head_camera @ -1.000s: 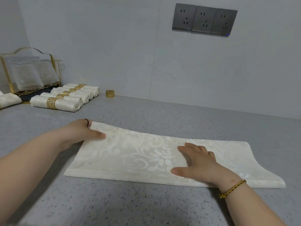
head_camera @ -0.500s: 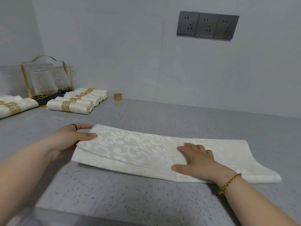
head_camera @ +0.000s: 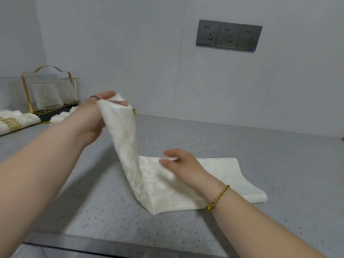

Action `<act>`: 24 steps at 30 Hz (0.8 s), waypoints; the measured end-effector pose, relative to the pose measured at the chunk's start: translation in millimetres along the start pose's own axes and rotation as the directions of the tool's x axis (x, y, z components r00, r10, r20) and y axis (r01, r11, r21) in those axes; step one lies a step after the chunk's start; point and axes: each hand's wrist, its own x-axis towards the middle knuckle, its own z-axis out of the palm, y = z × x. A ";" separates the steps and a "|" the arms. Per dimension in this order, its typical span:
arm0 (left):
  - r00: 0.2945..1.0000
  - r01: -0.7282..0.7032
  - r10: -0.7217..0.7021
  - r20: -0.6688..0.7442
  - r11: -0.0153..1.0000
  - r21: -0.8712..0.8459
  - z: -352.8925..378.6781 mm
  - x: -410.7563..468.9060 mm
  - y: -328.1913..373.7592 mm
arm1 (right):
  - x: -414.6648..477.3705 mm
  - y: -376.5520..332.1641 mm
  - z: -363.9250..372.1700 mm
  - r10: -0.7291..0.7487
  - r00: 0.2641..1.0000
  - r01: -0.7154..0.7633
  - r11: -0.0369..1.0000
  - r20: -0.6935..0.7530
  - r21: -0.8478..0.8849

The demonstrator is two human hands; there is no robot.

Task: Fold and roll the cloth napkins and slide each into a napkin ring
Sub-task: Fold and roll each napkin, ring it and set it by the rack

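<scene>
A cream patterned cloth napkin [head_camera: 223,175], folded into a long strip, lies on the grey speckled counter [head_camera: 279,164]. My left hand [head_camera: 96,116] pinches the strip's left end and holds it high above the counter, so that half rises steeply. My right hand [head_camera: 178,164] rests with straight fingers on the middle of the strip, where the raised half bends up. The right half stays flat on the counter. A rolled napkin in a gold ring [head_camera: 16,121] lies at the far left. My left arm hides the other rolled napkins and the loose ring.
A gold wire rack with clear glass pieces [head_camera: 48,90] stands at the back left against the wall. Three dark wall sockets [head_camera: 229,35] sit above the counter. The counter's front edge [head_camera: 93,244] runs along the bottom of the view.
My left hand has gripped the napkin's left end and lifted it up and rightward over the strip. My right hand stays on the middle. The camera has turned slightly.
</scene>
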 end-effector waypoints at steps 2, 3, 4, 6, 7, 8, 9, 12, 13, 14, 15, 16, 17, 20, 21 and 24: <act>0.997 -0.071 0.066 0.033 0.976 0.205 27.4 -0.3 -1.6 | 0.1 -16.2 -18.0 0.017 0.992 0.031 0.925 -0.123 0.380; 0.990 -0.133 0.116 0.076 0.953 0.274 42.1 -1.8 -2.4 | 0.0 -22.1 -27.7 0.032 0.990 0.046 0.853 -0.139 0.520; 0.985 -0.161 0.125 0.123 0.923 0.350 59.5 -7.6 -2.4 | -1.3 -25.6 -38.3 0.045 0.990 0.046 0.787 -0.131 0.615; 0.973 -0.181 0.093 0.213 0.879 0.441 83.9 -12.1 -13.0 | -4.2 -26.9 -55.8 0.071 0.993 0.015 0.723 -0.096 0.691; 0.966 -0.175 0.054 0.254 0.856 0.486 93.8 -14.4 -20.0 | -5.1 -23.3 -62.4 0.092 0.993 -0.013 0.725 -0.078 0.688; 0.959 -0.173 0.022 0.282 0.835 0.522 102.1 -18.1 -25.9 | -7.5 -19.5 -66.2 0.122 0.991 -0.050 0.732 -0.059 0.679; 0.954 -0.181 0.012 0.300 0.819 0.544 109.7 -20.4 -33.4 | -9.3 -13.6 -68.8 0.151 0.987 -0.084 0.750 -0.046 0.657; 0.915 -0.197 -0.070 0.397 0.781 0.593 123.6 -26.4 -55.3 | -12.1 8.8 -70.7 0.209 0.977 -0.147 0.804 -0.044 0.576; 0.891 -0.204 -0.102 0.443 0.780 0.591 124.8 -29.2 -60.1 | -10.7 17.5 -70.3 0.215 0.975 -0.150 0.826 -0.057 0.544; 0.860 -0.205 -0.133 0.492 0.793 0.573 125.7 -32.9 -62.3 | -11.0 23.4 -70.3 0.230 0.970 -0.162 0.845 -0.073 0.510; 0.833 -0.198 -0.156 0.531 0.812 0.549 125.6 -35.6 -64.0 | -11.0 30.1 -70.6 0.246 0.966 -0.176 0.860 -0.086 0.478; 0.810 -0.188 -0.177 0.559 0.825 0.533 124.4 -37.1 -64.3 | -11.3 34.6 -71.1 0.266 0.960 -0.195 0.865 -0.093 0.462; 0.795 -0.192 -0.180 0.579 0.831 0.522 121.7 -38.7 -64.4 | -10.7 39.3 -71.8 0.273 0.957 -0.200 0.866 -0.098 0.458; 0.785 -0.260 -0.123 0.607 0.824 0.503 110.6 -42.8 -63.5 | -9.6 48.2 -77.7 0.290 0.944 -0.207 0.891 -0.156 0.405; 0.787 -0.306 -0.091 0.610 0.802 0.513 106.1 -43.9 -64.8 | -8.3 50.9 -81.7 0.291 0.938 -0.208 0.907 -0.189 0.366; 0.763 -0.487 -0.058 0.643 0.602 0.633 86.2 -54.7 -70.7 | -6.2 58.6 -96.7 0.272 0.913 -0.199 0.948 -0.304 0.250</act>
